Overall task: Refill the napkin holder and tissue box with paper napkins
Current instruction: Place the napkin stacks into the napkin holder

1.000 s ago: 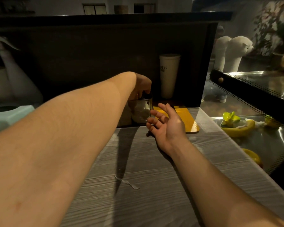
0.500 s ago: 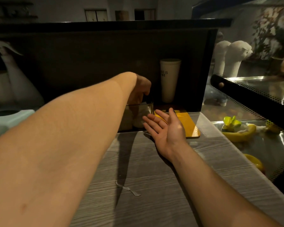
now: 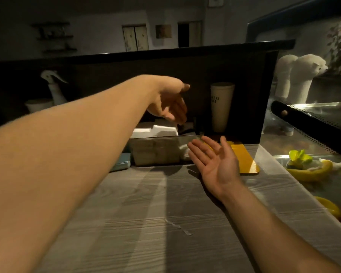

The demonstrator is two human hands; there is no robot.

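Observation:
A shiny metal napkin holder (image 3: 161,150) stands at the far edge of the grey wooden counter (image 3: 146,213), with a stack of white paper napkins (image 3: 156,131) showing above its rim. My left hand (image 3: 170,104) hovers just above the napkins, fingers loose and pointing down, holding nothing. My right hand (image 3: 215,160) rests palm-up on the counter right beside the holder, fingers spread and empty. No tissue box is clearly visible.
A tall white paper cup (image 3: 221,107) stands in the dark niche behind. A yellow board (image 3: 244,160) lies under my right hand's far side. A small paper scrap (image 3: 178,226) lies mid-counter. A steel tray with yellow peels (image 3: 311,170) sits right; a light-blue thing (image 3: 122,162) sits left of the holder.
My left hand has let go of the holder and lifted, opening above it; the white napkin stack now shows. My right hand stays palm-up beside the holder.

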